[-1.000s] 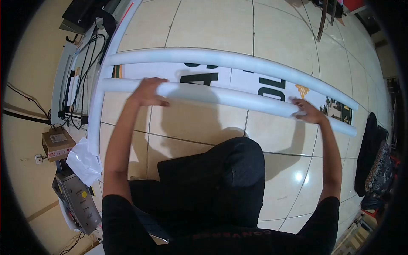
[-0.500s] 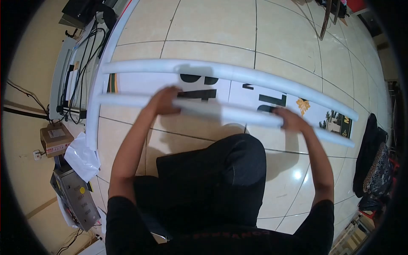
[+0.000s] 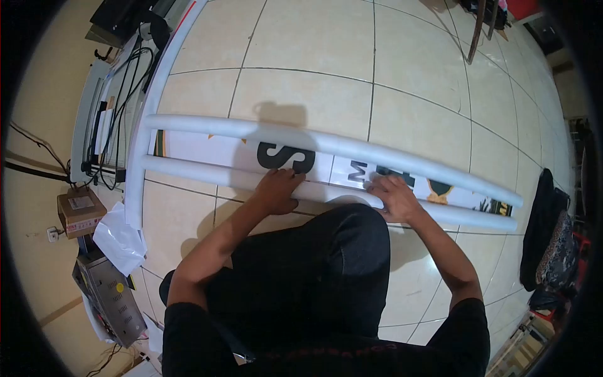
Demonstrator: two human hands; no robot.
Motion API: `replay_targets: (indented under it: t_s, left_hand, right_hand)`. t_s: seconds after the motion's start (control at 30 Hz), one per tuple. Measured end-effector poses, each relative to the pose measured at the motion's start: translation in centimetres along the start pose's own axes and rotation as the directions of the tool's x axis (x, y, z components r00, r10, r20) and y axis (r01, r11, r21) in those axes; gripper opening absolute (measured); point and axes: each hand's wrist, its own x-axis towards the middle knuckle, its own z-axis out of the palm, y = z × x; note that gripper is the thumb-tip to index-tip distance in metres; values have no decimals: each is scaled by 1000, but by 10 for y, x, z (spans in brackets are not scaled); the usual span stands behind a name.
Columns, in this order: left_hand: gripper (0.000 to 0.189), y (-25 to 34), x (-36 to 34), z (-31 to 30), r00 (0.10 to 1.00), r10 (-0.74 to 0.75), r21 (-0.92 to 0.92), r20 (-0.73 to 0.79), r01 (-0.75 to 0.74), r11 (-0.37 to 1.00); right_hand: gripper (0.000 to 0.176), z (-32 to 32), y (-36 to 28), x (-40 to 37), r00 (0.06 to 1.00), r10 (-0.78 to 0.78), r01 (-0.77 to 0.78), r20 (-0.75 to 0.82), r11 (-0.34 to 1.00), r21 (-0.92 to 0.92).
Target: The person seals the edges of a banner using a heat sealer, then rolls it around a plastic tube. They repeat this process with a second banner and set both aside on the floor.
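Observation:
A long printed banner (image 3: 207,148) lies across the floor, rolled up from both long edges, with part of its print showing between the rolls. My left hand (image 3: 277,190) is wrapped over the near roll (image 3: 333,193), left of its middle, just below a large dark letter S. Further right on that same roll rests my right hand (image 3: 392,198), its fingers bent over the top beside a dark letter M. The far roll (image 3: 339,143) lies beyond both hands, untouched.
Another long white roll (image 3: 135,169) runs along the left, touching the banner's left end. Beyond it are black cables, a cardboard box (image 3: 81,212), a white plastic bag (image 3: 120,239) and a metal unit (image 3: 113,298). Dark cloth (image 3: 539,232) lies at the right.
Both rolls have shifted toward me, and different print shows between them. My hands have moved closer together along the near roll, my left to the right and my right to the left.

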Motion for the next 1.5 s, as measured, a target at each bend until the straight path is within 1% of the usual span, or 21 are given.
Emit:
replay_targets:
  t_s: [0.07, 0.13, 0.2, 0.27, 0.3, 0.33, 0.43, 0.5, 0.57, 0.63, 0.7, 0.73, 0.8, 0.87, 0.93, 1.07, 1.2, 1.27, 1.4, 1.43, 1.5]
  left_hand:
    - [67, 6, -15, 14, 989, -69, 6, -132, 70, 998]
    - [73, 5, -24, 45, 873, 81, 244, -480, 44, 969]
    - [74, 13, -35, 73, 885, 121, 257, -449, -2, 966]
    - [75, 20, -30, 77, 886, 100, 152, -453, -33, 988]
    - [75, 19, -24, 77, 889, 98, 148, -448, -34, 988]
    - [75, 14, -10, 74, 874, 85, 152, -479, -13, 988]
    - [73, -3, 50, 38, 816, 86, 147, -572, -2, 989]
    - [64, -25, 99, 11, 765, 117, 185, -633, 2, 983]
    - [51, -47, 153, -25, 760, 35, 139, -649, 73, 988]
    - [42, -61, 187, -60, 769, -48, -39, -637, 30, 999]
    - [48, -61, 188, -95, 945, -194, -294, -264, 113, 949]
    - [48, -68, 184, -94, 946, -181, -285, -269, 101, 953]
    - [57, -98, 167, -83, 939, 34, 33, -342, -24, 999]
    - [58, -130, 143, -86, 972, -64, 77, -226, 83, 994]
    - [68, -169, 116, -73, 966, 76, 247, -248, -13, 969]
    - [71, -181, 72, -59, 979, -140, 191, -149, 167, 967]
    - [60, -134, -19, -6, 969, 52, 73, -241, -35, 997]
    - [63, -113, -63, 1, 996, 7, -63, -91, -12, 998]
    - [72, -136, -87, 5, 993, 103, -189, -64, -114, 975]
    - [77, -143, -78, -8, 961, 147, -33, -236, -159, 987]
    - [74, -164, -54, -29, 904, -46, -179, -424, -34, 983]
  right_hand:
    - [63, 2, 0, 20, 992, 53, -78, -111, 969, -233]
    - [65, 3, 17, 48, 983, 55, -114, -177, 930, -349]
    - [70, -1, 54, 82, 992, -2, -43, -126, 933, -358]
    - [69, -40, 69, 110, 961, 193, -267, -197, 827, -495]
    - [60, -43, 96, 126, 857, 325, -484, -400, 776, -405]
    - [50, -54, 122, 133, 717, 300, -571, -629, 771, -283]
    - [43, -71, 91, 141, 726, 244, -336, -643, 942, -21]
    - [49, -36, 54, 128, 897, 174, -233, -407, 967, -100]
    - [68, -22, 1, 112, 942, 141, -208, -304, 957, -200]
    - [84, 1, 6, 109, 924, 41, -166, -381, 939, -303]
    - [94, -11, 40, 123, 922, 185, -290, -342, 912, -289]
    - [92, -14, 72, 129, 893, 282, -362, -351, 914, -185]
    - [73, -52, 98, 127, 920, 335, -356, -203, 931, -78]
    - [71, -41, 146, 98, 947, 243, -277, -212, 949, -152]
    - [77, -51, 175, 42, 937, 289, -318, -195, 938, -138]
    - [63, -52, 161, -25, 897, 400, -431, -188, 886, -172]
    - [68, -15, 96, -98, 897, 411, -437, -164, 880, -184]
    - [70, 0, 69, -126, 911, 393, -410, -126, 896, -171]
    - [81, -11, 66, -130, 935, 353, -353, 27, 936, -9]
    - [83, -31, 74, -118, 927, 358, -366, 110, 928, 68]
    - [67, -59, 102, -92, 952, 305, -293, -10, 924, 246]
